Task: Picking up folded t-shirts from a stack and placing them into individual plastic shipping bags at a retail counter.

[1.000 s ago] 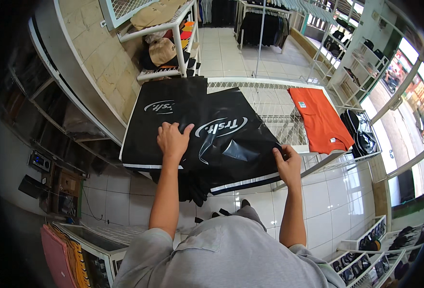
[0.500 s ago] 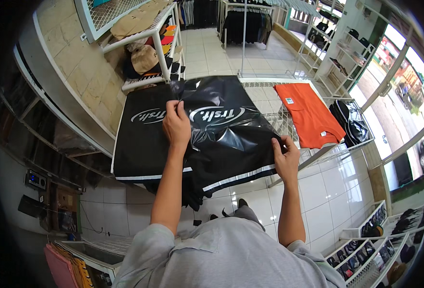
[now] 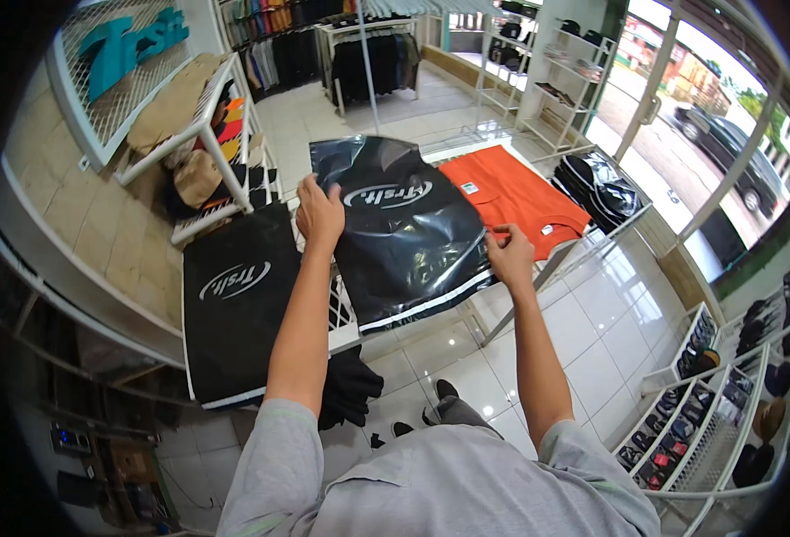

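A glossy black plastic bag point(image 3: 413, 246) with a white logo and a pale strip along its near edge lies on the white mesh table, partly raised and wrinkled. My left hand point(image 3: 320, 213) has its fingers curled at the bag's left edge, the fingertips partly hidden. At the right edge, my right hand point(image 3: 511, 253) pinches the plastic between thumb and fingers. Left of my left forearm lies another black bag point(image 3: 238, 304) with the same kind of logo, flat. An orange folded shirt point(image 3: 520, 199) sits just beyond my right hand, partly beneath the raised bag's side.
Packaged black garments point(image 3: 596, 192) are stacked at the table's right end. A white rack with caps point(image 3: 200, 179) stands at the far left. Black cloth point(image 3: 350, 387) hangs below the table's near edge. Shelves of small goods point(image 3: 672, 430) line the lower right.
The bag between my hands has moved right, away from the other black bag and nearer the orange shirt, exposing table mesh between the bags. The view has turned rightward.
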`<state>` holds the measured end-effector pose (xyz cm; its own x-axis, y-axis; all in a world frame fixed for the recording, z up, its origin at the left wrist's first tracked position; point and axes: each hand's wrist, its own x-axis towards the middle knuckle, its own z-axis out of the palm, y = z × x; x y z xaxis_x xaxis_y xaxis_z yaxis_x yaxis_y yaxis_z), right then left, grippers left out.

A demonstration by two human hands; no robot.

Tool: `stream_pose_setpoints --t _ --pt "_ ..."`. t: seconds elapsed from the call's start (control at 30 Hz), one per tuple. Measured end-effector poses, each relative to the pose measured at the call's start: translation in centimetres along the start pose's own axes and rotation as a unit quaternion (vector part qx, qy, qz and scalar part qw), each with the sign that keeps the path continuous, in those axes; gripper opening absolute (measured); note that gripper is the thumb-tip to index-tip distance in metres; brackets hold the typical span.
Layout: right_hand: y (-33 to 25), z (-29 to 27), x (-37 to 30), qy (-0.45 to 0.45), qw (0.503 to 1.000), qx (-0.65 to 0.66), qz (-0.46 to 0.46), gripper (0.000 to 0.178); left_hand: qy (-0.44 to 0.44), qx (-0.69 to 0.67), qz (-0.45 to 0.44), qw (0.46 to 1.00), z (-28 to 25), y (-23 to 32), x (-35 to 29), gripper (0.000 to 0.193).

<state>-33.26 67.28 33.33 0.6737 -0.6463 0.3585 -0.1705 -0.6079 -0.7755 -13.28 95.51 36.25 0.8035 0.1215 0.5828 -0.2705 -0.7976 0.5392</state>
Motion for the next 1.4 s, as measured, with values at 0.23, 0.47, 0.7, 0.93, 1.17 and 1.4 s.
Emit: stream_pose_setpoints --t 0.23,0.47,0.7,0.93,1.17,1.4 --pt "0.2 -3.0 -0.2 0.054 0.990 -0.118 -0.060 0.034 -0.305 0.023 0.094 0.947 -3.8 6.5 -11.7 0.071" --pt "8.2 -7.1 8.3 0.106 0.978 -0.144 -0.111 0.039 -0.264 0.021 0.119 0.957 -4.4 10.1 -15.4 0.066" --pt "14.2 -10.1 15.6 0.038 0.965 -0.257 -0.041 0.053 -0.241 -0.034 0.139 0.960 0.1 21.1 -17.8 0.050" --pt "15.1 -11.0 16.6 -0.045 0.966 -0.245 -0.065 0.050 -0.213 0.064 0.133 0.966 5.6 25.3 -19.8 0.052" --pt "14.5 -11.7 17.9 -0.169 0.968 -0.183 0.006 0.042 -0.173 0.154 0.023 0.973 7.0 26.9 -20.0 0.052" --pt "12.3 -11.9 19.5 -0.233 0.971 -0.002 -0.061 0.035 -0.156 0.128 0.009 0.979 7.5 26.8 -20.4 0.045"
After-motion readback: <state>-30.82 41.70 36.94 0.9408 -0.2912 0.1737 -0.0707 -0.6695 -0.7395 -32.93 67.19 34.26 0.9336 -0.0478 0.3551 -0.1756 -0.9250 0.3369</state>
